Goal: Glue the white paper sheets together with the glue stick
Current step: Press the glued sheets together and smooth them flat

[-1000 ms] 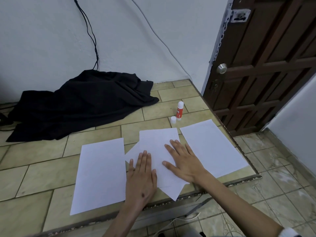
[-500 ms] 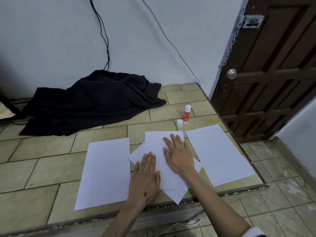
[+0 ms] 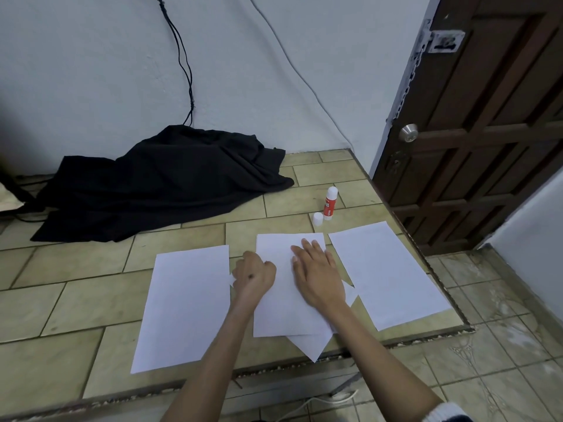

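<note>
Two overlapped white sheets (image 3: 281,312) lie in the middle of the tiled ledge, the lower one turned so its corners stick out. My right hand (image 3: 316,275) lies flat and open on the top sheet. My left hand (image 3: 254,274) is curled into a fist at the stack's left edge; whether it pinches the paper I cannot tell. A single white sheet (image 3: 185,306) lies to the left, another (image 3: 387,275) to the right. The red glue stick (image 3: 330,204) stands uncapped behind the stack, its white cap (image 3: 317,219) beside it.
A black cloth (image 3: 158,184) is heaped at the back left under hanging cables (image 3: 185,65). A brown door (image 3: 487,117) stands to the right. The ledge's front edge (image 3: 396,341) drops to a lower tiled floor.
My left hand went from flat on the stack to a fist at its left edge. My right hand slid up the top sheet. The camera view shifted.
</note>
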